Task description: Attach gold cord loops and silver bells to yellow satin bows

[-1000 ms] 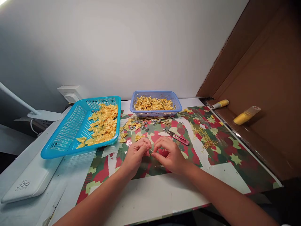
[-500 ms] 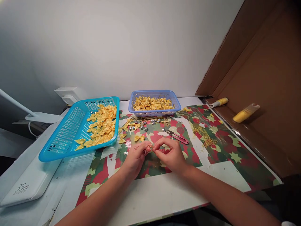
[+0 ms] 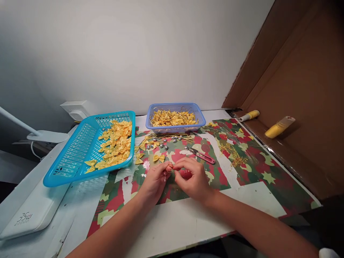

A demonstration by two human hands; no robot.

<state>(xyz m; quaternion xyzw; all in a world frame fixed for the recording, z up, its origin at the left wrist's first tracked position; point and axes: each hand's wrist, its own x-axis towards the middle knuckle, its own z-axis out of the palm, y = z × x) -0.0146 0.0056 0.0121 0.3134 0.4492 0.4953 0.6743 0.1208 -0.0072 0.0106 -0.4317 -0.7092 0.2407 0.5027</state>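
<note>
My left hand [image 3: 155, 177] pinches a thin strand, probably cord [image 3: 165, 176], whose end hangs below the fingertips. My right hand [image 3: 194, 177] meets it from the right, thumb and index finger curled close together at the left fingertips. Whatever lies between the right fingertips is too small to make out. Just beyond my left hand lies a yellow ribbon bow [image 3: 158, 158]. Several small silver bells [image 3: 166, 147] are scattered behind it, near lengths of gold cord [image 3: 185, 137]. Thread snips [image 3: 202, 156] with a pink handle rest beyond my right hand.
A turquoise basket [image 3: 61, 179] of yellow bows stands at left, partly over a white power bank [image 3: 29, 218]. A blue-violet basket [image 3: 176, 128] at the back holds bows with gold cords. Gold cord scraps [image 3: 236, 157] lie at right, before a cardboard panel [image 3: 303, 71].
The right thumb has dropped slightly away from the index finger, and that finger is now nearer the left fingertips. The left hand stays nearly in place; the view has shifted slightly.
</note>
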